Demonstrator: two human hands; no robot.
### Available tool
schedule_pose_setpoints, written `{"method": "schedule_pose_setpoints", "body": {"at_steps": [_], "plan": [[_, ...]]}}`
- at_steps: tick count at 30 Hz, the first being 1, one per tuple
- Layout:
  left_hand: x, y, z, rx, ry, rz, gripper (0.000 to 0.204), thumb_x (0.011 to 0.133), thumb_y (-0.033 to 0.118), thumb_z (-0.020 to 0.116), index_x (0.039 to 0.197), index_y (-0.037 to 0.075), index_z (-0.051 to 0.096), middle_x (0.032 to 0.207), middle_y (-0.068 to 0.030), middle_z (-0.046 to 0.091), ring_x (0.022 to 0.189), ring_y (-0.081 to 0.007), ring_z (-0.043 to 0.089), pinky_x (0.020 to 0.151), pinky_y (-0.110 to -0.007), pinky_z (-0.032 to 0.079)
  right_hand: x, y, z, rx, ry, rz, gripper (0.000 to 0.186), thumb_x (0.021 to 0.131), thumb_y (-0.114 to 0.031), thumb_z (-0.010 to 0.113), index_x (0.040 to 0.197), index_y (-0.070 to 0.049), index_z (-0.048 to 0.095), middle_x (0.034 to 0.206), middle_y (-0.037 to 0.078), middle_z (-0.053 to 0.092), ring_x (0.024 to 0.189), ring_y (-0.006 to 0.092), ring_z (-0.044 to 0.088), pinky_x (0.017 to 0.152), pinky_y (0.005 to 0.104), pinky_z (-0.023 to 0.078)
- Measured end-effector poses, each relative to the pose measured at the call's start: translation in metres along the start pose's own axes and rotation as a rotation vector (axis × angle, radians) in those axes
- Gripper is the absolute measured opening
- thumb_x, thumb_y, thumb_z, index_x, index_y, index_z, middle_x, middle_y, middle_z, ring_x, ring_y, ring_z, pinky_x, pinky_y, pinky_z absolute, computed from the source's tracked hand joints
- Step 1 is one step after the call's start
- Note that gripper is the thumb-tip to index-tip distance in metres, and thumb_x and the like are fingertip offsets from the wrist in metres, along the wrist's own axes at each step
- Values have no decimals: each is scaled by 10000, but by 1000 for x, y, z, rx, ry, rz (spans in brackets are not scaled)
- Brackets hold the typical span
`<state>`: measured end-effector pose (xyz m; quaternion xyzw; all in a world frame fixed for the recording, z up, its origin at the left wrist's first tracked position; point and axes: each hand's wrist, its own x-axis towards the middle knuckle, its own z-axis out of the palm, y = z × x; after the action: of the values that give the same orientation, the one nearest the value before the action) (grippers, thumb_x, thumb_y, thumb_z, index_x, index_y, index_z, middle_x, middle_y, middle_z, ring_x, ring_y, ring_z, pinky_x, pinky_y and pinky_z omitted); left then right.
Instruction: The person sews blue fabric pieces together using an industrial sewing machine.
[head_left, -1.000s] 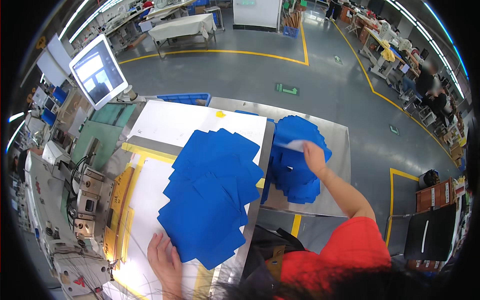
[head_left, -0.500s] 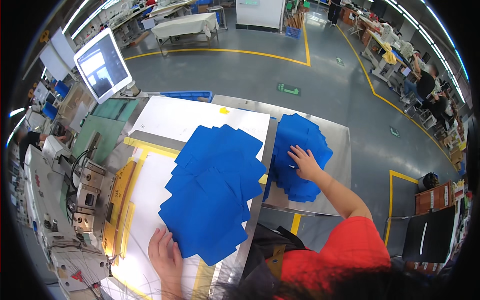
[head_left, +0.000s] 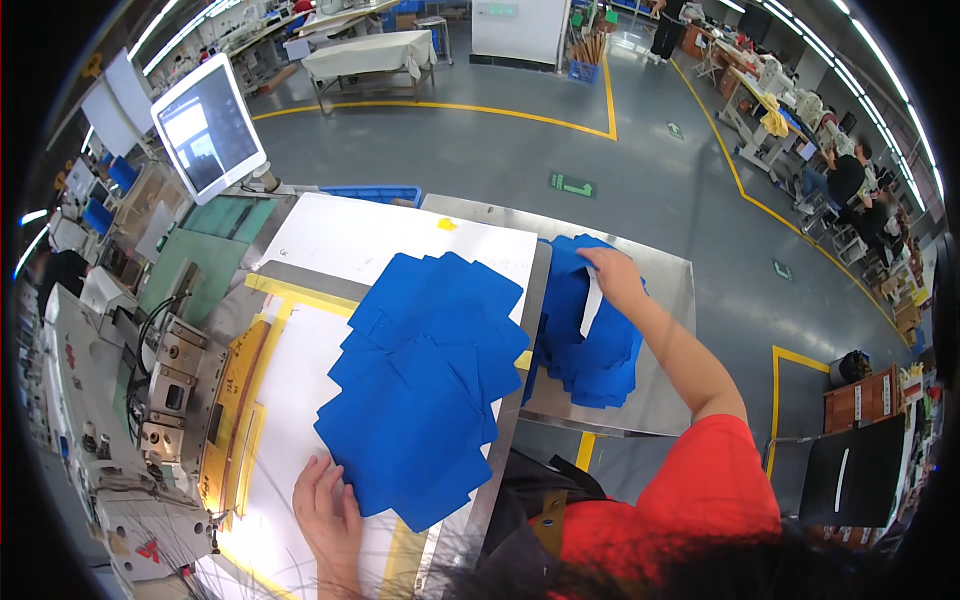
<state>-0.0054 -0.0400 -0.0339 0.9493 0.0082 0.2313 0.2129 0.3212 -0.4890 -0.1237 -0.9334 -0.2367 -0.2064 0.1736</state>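
A spread of overlapping blue fabric pieces [head_left: 420,390] covers the middle of the white work surface [head_left: 400,222]. Beside its lower left edge lies my left hand [head_left: 330,515], fingers extended and slightly apart, holding nothing; its fingertips are at the pile's edge. To the right, a second pile of blue pieces [head_left: 605,365] rests on a metal side table [head_left: 668,330]. My right hand [head_left: 612,275] pinches the edge of a blue fabric piece at the top of that pile. A white strip [head_left: 591,305] shows below the fingers, perhaps the piece's turned-up underside. The fingertips are partly hidden.
At the left stands a sewing machine [head_left: 170,400] with a yellow-edged guide plate [head_left: 235,410]. A tablet screen [head_left: 208,130] rises behind it. A blue crate [head_left: 372,193] sits beyond the work surface. Farther off are a cloth-covered table [head_left: 370,55] and seated people [head_left: 850,175].
My right hand has gone from lying flat on the right pile to pinching a piece near its top, and a white strip has appeared there. My left hand stays by the middle pile.
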Motion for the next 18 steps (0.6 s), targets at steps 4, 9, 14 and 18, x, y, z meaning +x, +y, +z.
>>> {"method": "schedule_pose_setpoints", "body": {"at_steps": [4,9,14,18], "plan": [[0,0,-2,0,-15,-8,282,765,-11,636,1045,17,635,1187,-160,616,1167,-383,563,982,-465,443,-17,-15,26,-31,-375,-134,351,799,-7,571,1117,-107,679,1080,94,684,983,309,644,869,400,508],[3,4,-2,29,-32,-5,270,762,-2,649,1030,26,644,1186,-145,623,1165,-363,571,977,-453,445,-44,8,31,-158,-548,-117,248,808,-35,577,1012,-109,697,977,67,680,946,280,649,831,382,516],[1,0,-1,17,-36,-1,257,760,-6,647,1014,29,649,1184,-140,626,1162,-359,574,972,-447,446,-50,32,3,-212,-451,-95,188,825,-41,570,955,-109,688,934,62,668,915,284,645,796,399,518],[0,-5,0,4,-43,17,266,758,-11,644,1021,28,647,1188,-145,622,1163,-364,572,974,-455,444,-29,36,-19,-180,-264,15,178,790,-30,583,928,-98,673,927,77,661,906,298,634,781,419,510]]}}
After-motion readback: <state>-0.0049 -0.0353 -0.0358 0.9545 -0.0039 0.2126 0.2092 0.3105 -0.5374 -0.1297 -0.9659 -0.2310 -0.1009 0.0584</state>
